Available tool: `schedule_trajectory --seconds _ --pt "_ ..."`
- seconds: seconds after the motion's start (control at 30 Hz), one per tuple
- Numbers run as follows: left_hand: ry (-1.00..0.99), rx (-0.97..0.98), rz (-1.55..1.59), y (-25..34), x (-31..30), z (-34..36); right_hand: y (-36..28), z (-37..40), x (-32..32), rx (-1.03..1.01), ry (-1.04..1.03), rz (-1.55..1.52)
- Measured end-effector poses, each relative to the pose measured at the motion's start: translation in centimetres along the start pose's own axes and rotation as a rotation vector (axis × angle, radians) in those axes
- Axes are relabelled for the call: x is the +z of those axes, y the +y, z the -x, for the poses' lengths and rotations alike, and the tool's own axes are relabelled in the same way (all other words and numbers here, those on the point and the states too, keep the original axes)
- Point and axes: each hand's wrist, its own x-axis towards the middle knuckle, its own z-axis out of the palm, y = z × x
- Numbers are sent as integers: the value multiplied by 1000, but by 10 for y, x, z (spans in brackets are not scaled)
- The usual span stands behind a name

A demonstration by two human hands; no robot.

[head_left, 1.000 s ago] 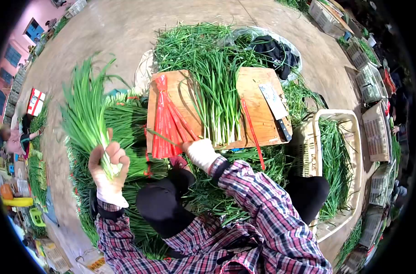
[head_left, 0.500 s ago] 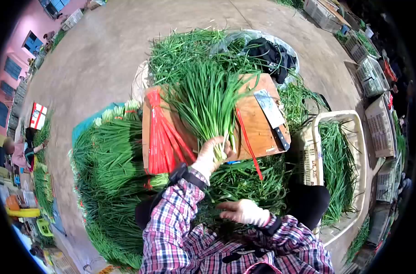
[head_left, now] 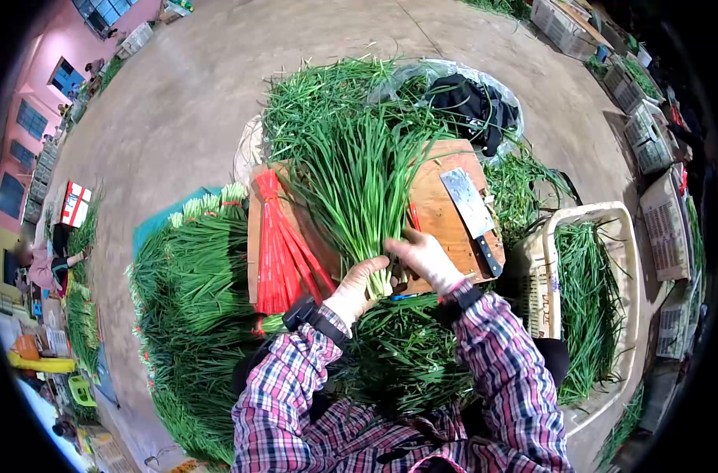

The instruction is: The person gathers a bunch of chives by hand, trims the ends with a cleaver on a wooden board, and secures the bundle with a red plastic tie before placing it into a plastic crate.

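Note:
A loose bunch of long green stalks [head_left: 355,177] lies over the wooden board [head_left: 442,209], its pale ends toward me. My left hand [head_left: 359,285] is wrapped round those ends from the left. At their right side my right hand [head_left: 424,256] has its thumb and fingers closed on the stalks. Red ties [head_left: 276,244] fan out on the board's left part. A cleaver [head_left: 468,205] with a black handle rests on the right part. Part of a red strip shows beside the stalks, just above my right hand.
Tied bundles [head_left: 197,292] are stacked at the left on a teal sheet. At the right stands a cream basket [head_left: 550,276] of greens. Loose greens [head_left: 406,355] lie below the board, and a plastic bag with dark cloth [head_left: 473,106] beyond it. A person [head_left: 48,266] sits far left.
My right hand has moved up from near my lap to the stalk ends. My left hand still holds the bunch, now slightly lower. The view has shifted a little.

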Motion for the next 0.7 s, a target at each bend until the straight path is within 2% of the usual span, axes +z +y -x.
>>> schedule_trajectory --seconds 0.03,0.07,0.13,0.2,0.27,0.3,0.4,0.43,0.47,0.53,0.57,0.6,0.7 --pt "-6 -32 -9 0 -3 -3 -12 -1 -7 10 -123 -17" --pt "-10 -63 -16 0 -10 -7 5 -27 6 -68 1 43" --pt "-43 -129 -82 14 -18 -8 -2 -42 9 -164 61 246" --pt "54 -175 -280 31 -18 -3 -15 -43 7 -122 -25 311" --pt "-17 -216 -452 46 -14 7 -30 -35 7 -68 -30 431" --pt "58 -265 -683 56 -5 13 -24 -40 8 -74 -51 420" --pt "225 -497 -1015 76 19 17 -18 -50 9 -86 -95 324" --pt "188 -523 -1039 82 11 13 -17 -49 9 -100 -61 406" --pt "233 -602 -1050 84 14 5 -20 -45 8 -115 -24 490" --pt "174 -608 -1151 91 13 10 -13 -48 9 -151 -20 482" --pt "389 -657 -1221 84 22 8 -11 -48 11 -166 7 480" --pt "190 -586 -1231 91 25 19 -8 -47 12 -179 32 477" --pt "234 -668 -1604 105 34 28 0 -48 13 -193 16 391"
